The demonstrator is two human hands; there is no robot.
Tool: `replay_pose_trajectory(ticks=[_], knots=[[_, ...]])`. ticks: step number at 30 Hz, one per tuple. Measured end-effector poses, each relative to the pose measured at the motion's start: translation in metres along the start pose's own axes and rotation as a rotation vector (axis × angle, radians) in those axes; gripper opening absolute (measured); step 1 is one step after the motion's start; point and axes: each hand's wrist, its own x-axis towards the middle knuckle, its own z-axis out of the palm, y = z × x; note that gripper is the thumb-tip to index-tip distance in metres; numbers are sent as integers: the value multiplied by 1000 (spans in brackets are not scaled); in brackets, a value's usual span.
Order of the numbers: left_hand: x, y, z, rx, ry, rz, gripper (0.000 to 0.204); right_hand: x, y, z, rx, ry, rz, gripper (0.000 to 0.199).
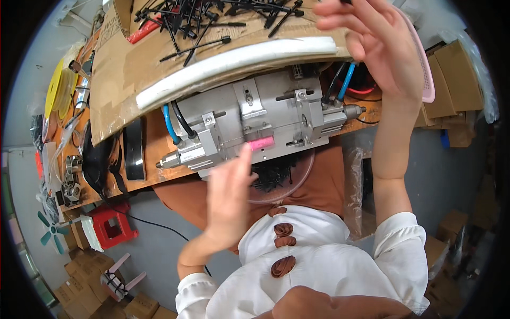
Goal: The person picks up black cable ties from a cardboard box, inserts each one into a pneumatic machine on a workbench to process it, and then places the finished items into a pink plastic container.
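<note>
A grey metal clamping fixture (pixel 265 117) with two air cylinders stands on the wooden bench's near edge. Near its front middle sits a small bright pink block (pixel 261 143). Just below and left of this block is my left hand (pixel 228 196), smeared by motion, fingers stretched upward; whether a fingertip touches the block I cannot tell. My right hand (pixel 382 48) is raised at the upper right beside the cardboard, fingers apart and partly cut off by the frame. A small dark thing shows at its fingers, too cropped to name. Black rod-like parts with thicker heads (pixel 196 21) lie heaped on the cardboard (pixel 117 80).
A white foam strip (pixel 234 66) edges the cardboard above the fixture. Blue hoses (pixel 170 125) and black ones run to the cylinders. A clear bowl (pixel 305 181) of black parts sits below the fixture. A pink basket rim (pixel 427 80) curves behind my right arm; a red stool (pixel 111 226) stands lower left.
</note>
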Motion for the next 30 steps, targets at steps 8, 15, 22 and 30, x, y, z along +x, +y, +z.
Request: replay_pose_trajectory(ticks=[8,15,22,30], knots=[[-17,10,63,308,-140,-89,71,-45,7,-2,-183,88,-33,31],[-17,11,63,441,-181,-91,69,-64,14,35,-309,159,-153,25],[8,9,36,332,-228,-30,68,-139,57,65,-801,79,-140,38],[165,-59,-3,442,41,87,28,-161,120,93,-995,-147,-58,67]])
